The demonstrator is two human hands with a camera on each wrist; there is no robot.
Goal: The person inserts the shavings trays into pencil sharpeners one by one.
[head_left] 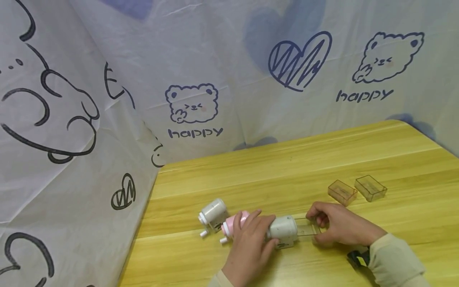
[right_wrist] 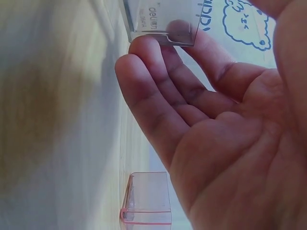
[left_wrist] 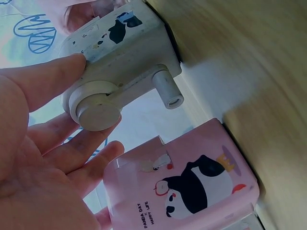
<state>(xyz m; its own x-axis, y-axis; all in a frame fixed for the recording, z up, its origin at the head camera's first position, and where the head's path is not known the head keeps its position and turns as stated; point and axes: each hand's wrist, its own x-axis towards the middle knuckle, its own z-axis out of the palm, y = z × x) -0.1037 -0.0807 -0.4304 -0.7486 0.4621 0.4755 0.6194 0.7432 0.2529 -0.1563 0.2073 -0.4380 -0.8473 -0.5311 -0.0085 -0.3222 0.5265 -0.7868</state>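
Observation:
My left hand (head_left: 249,241) holds an off-white crank pencil sharpener (head_left: 283,230) lying on the table; in the left wrist view the thumb presses its panda-printed side (left_wrist: 108,40), with fingers beneath the round white knob (left_wrist: 98,112). A clear shavings drawer (head_left: 305,229) is pinched by my right hand (head_left: 340,225) at its outer end. Its other end meets the sharpener's right side; how far in it sits is hidden. "Deli" lettering shows on the drawer (right_wrist: 153,17) in the right wrist view. Close to the left fingers lies a pink panda sharpener (left_wrist: 192,182).
Another off-white sharpener (head_left: 216,210) lies left of the pink one. Behind the right hand, two loose clear drawers stand on the table, one pink-edged (head_left: 342,192) and one grey-edged (head_left: 371,187). Printed white cloth (head_left: 229,59) hangs along the back and left table edges.

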